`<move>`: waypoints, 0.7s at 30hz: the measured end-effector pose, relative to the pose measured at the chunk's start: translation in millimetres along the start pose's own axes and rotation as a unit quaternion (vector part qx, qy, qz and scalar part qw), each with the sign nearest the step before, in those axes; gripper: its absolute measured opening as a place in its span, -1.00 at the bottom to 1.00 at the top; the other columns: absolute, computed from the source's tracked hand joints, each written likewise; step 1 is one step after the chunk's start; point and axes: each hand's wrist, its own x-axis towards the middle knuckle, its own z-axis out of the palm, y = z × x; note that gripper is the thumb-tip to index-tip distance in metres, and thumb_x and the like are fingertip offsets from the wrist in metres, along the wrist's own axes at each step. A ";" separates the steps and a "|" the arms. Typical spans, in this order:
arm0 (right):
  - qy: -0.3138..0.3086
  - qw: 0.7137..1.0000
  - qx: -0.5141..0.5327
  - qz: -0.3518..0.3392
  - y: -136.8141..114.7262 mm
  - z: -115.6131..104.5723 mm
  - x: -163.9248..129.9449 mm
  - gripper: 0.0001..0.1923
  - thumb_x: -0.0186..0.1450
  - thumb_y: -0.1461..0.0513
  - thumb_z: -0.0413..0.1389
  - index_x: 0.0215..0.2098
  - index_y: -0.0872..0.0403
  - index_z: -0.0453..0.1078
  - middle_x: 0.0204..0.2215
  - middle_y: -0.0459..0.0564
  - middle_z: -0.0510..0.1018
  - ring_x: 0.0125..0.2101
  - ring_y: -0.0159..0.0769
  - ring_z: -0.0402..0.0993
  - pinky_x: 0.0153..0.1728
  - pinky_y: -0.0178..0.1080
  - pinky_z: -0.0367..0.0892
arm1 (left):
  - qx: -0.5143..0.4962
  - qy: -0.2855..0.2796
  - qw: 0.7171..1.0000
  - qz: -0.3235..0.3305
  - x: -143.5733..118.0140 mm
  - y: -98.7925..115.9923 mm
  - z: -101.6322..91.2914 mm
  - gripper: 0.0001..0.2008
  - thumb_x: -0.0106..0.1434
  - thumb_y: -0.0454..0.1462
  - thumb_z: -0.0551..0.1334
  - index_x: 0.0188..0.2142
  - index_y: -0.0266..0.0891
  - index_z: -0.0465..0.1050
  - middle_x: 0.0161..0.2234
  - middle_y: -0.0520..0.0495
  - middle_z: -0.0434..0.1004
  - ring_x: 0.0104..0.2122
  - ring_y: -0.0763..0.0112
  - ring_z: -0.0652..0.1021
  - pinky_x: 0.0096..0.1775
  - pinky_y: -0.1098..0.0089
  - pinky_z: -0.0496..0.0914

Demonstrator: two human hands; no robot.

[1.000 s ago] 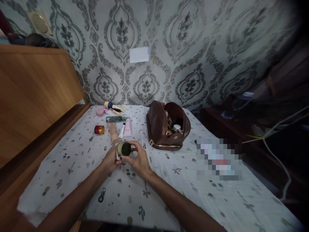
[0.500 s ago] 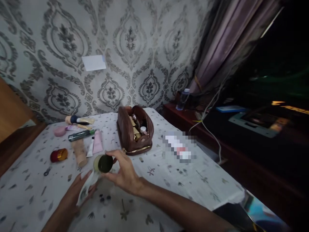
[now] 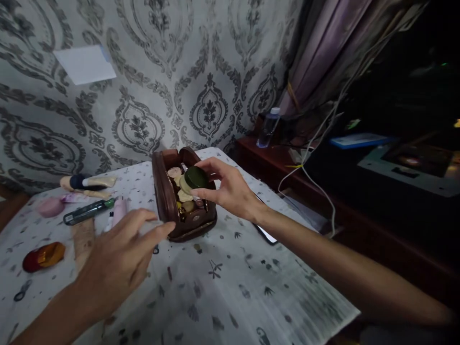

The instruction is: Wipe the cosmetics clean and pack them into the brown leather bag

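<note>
Head camera, looking forward and down over a table covered in a pale cloth printed with small leaves.

The right hand reaches to the middle of the scene and pinches a small round jar with a dark green lid between thumb and fingertips. The jar hangs just above the open mouth of a brown leather cosmetic bag, which stands open-topped, already crowded with pale round containers.

The left hand floats nearer the camera, to the left of the bag, fingers loosely spread and holding nothing; its fingertips come just beside the bag's near wall (whether they touch it cannot be told).

On the far left of the cloth lie other cosmetics: a red and gold pot, a beige tube, a dark green pencil-shaped tube, a pink tube, a pink round compact and a brush with a dark band.

At the right, past the table edge, a dark wooden side unit carries a clear water bottle and trailing white cables.

A judgement on handling: the jar would sit best if lowered level into a gap between the containers, with the free hand bracing the bag's soft wall so it does not tip.
</note>
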 end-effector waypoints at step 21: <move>-0.101 0.984 -0.132 -0.061 13.9 -5.9 18.4 -0.67 0.19 0.23 0.23 -0.07 0.05 0.37 -0.20 -0.10 0.50 -0.21 -0.28 0.46 -0.25 -0.29 0.32 | 0.113 -0.221 0.969 0.016 61.1 -10.3 8.7 -0.76 0.17 -0.21 0.12 -0.22 -0.14 0.52 -0.34 -0.16 0.32 -0.34 0.13 0.40 -0.46 0.28 0.34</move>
